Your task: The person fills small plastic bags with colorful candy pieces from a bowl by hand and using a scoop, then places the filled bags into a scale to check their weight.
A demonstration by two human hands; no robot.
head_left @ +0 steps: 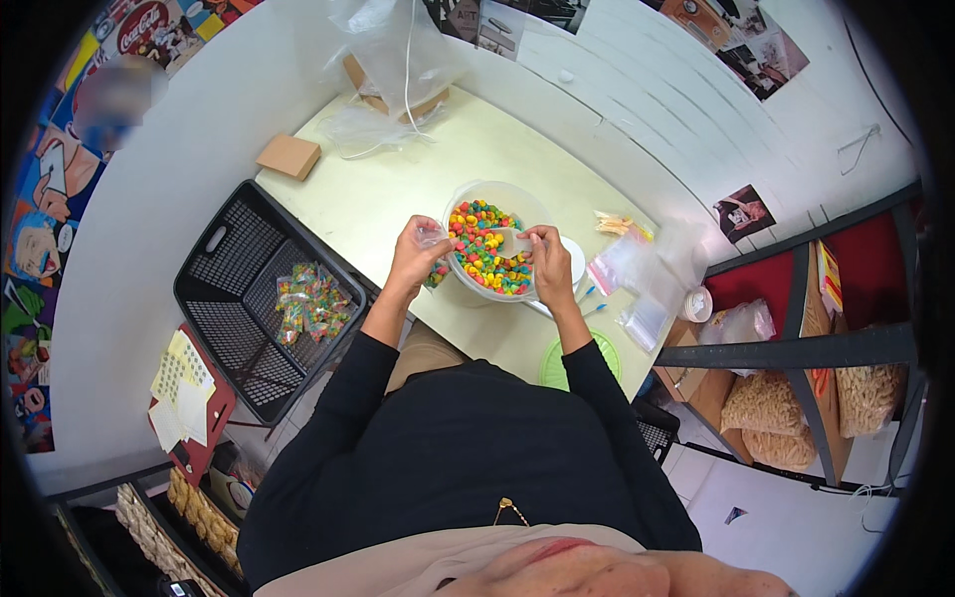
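Note:
A translucent round tub (529,203) of multicoloured candy-like snack balls (480,267) stands on the pale table in front of me. At the tub's left rim, my left hand (406,261) is closed on a small clear plastic bag (435,275), which has some of the coloured balls in it. My right hand (549,263) is at the opposite side and grips a whitish scoop (513,243). The scoop's blade is over the balls inside the tub, pointing toward the bag. Part of the bag is hidden behind my left hand.
Left of the table, a black mesh crate (221,328) holds several filled bags (314,304). A green lid (553,364) lies near my right forearm. Clear bags (652,274) lie at the table's right, a cardboard box (289,156) at its far left. Shelves (796,352) stand right.

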